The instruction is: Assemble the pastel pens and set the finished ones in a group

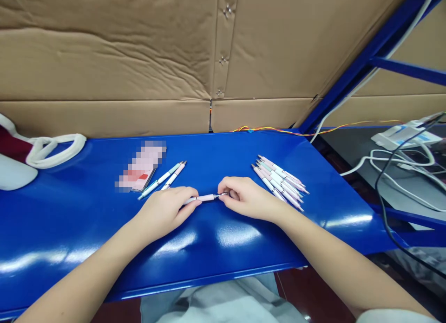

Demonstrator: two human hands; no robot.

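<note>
A white-and-pink pen (206, 198) lies level between my hands, just above the blue table. My left hand (167, 207) is closed around its barrel, thumb and forefinger pinching it. At the pen's other end, my right hand (245, 197) pinches a small silvery tip piece (224, 194); its fingers partly hide it, and I cannot tell whether it is fully joined to the barrel. Beyond my left hand rest two pens, one light blue and white (162, 180), one pinkish (174, 175). Several pastel pens (280, 181) lie in a bunch beyond my right hand.
A blurred pink packet (144, 167) lies on the blue table (216, 158) at left. A white-edged strap or cloth (57, 149) sits at far left. Brown padded panels (139, 58) stand behind. On the right are a blue frame (348, 77), white cables (400, 158) and a black cable (381, 197).
</note>
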